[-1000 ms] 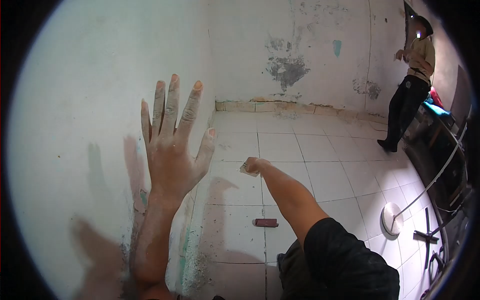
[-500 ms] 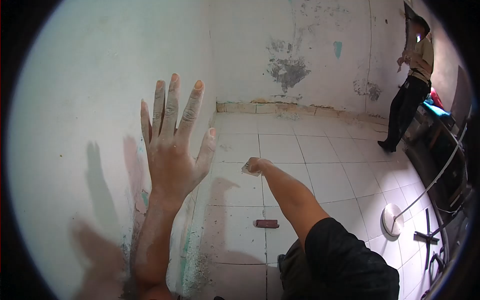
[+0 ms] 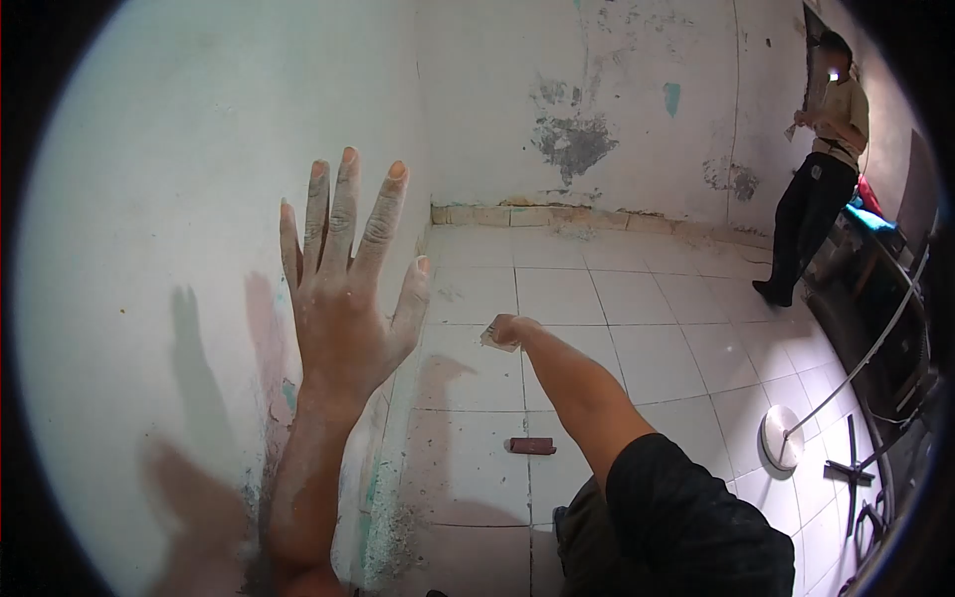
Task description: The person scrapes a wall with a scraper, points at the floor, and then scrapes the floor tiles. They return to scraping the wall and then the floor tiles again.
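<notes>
My left hand (image 3: 348, 269) is raised upright near the left wall (image 3: 199, 179), its back toward me and its fingers spread. White dust coats the fingers, and nothing is in them. Lower and farther right, my right hand (image 3: 509, 328) is closed, seen over the tiled floor (image 3: 567, 298). A small pale flat piece (image 3: 496, 339) shows at its fingers; its kind I cannot tell. Below that hand, a dark red, curled piece (image 3: 531, 446) lies on the tiles.
White debris (image 3: 393, 542) lies along the left wall's foot. The back wall (image 3: 647, 109) has grey bare patches. At the right, a person (image 3: 826, 159) leans by dark furniture (image 3: 865, 289). A round white stand base (image 3: 783, 438) and a black-legged stand (image 3: 851, 470) stand on the floor.
Both my hands stay almost in place. The person at the right has shifted slightly, with head and arms moved a little.
</notes>
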### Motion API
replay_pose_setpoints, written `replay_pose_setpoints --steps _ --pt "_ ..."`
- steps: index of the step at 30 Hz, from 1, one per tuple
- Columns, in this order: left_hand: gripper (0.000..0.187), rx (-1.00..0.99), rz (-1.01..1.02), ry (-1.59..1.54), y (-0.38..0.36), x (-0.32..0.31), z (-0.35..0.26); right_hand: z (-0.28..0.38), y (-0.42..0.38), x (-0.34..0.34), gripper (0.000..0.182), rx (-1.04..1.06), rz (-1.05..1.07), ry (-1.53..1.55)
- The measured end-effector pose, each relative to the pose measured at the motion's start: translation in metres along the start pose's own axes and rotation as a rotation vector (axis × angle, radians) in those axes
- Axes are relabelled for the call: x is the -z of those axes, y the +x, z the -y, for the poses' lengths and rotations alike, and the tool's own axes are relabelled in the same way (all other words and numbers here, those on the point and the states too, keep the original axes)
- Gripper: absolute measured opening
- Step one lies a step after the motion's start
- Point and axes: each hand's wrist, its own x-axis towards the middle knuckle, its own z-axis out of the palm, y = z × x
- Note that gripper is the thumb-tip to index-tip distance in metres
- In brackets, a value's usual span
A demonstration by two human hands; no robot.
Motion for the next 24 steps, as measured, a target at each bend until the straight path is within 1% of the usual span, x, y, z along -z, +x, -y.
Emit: replay_pose_setpoints --steps 3,4,5,7,8,9,10,11,12,14,15,16,17,24 --pt "0.070 0.000 0.005 -0.001 0.000 -0.001 0.000 -0.005 0.020 -0.006 0.038 0.022 0.016 -0.025" --pt "0.070 -0.003 0.004 -0.008 0.001 -0.003 0.001 -0.006 0.032 -0.011 0.038 0.064 -0.007 -0.083" --pt "0.068 0.011 0.050 0.007 0.001 -0.007 0.005 -0.011 0.042 -0.017 0.039 0.098 -0.029 -0.137" --pt "0.066 0.001 0.105 -0.028 -0.004 -0.023 0.012 0.011 -0.018 -0.003 0.044 0.057 -0.052 -0.102" --pt "0.065 0.060 0.153 0.087 -0.010 -0.034 0.019 0.003 0.003 -0.018 0.046 0.080 -0.063 -0.039" --pt "0.065 0.114 0.192 0.199 -0.013 -0.046 0.023 0.006 0.010 -0.020 0.045 0.188 -0.001 -0.153" --pt "0.065 0.133 0.241 0.185 -0.015 -0.046 0.023 0.007 0.001 -0.032 0.043 0.130 -0.207 -0.108" --pt "0.066 0.152 0.287 0.175 -0.019 -0.045 0.026 0.011 0.017 -0.039 0.041 0.129 -0.155 -0.124" --pt "0.065 0.149 0.308 0.172 -0.026 -0.050 0.031 0.017 0.013 -0.038 0.040 0.115 -0.118 -0.076" --pt "0.065 0.127 0.319 0.164 -0.030 -0.056 0.032 0.020 0.035 -0.050 0.036 0.233 -0.090 -0.131" --pt "0.066 0.170 0.445 0.181 -0.030 -0.053 0.031 0.022 0.035 -0.048 0.036 0.226 -0.106 -0.123" --pt "0.066 0.219 0.573 0.204 -0.027 -0.051 0.031 0.026 0.037 -0.046 0.034 0.177 -0.044 -0.135" --pt "0.067 0.233 0.602 0.190 -0.024 -0.050 0.029 0.030 0.038 -0.047 0.033 0.131 0.026 -0.145" --pt "0.065 0.173 0.515 0.167 -0.028 -0.057 0.028 0.043 0.022 -0.042 0.033 0.130 0.064 -0.037"
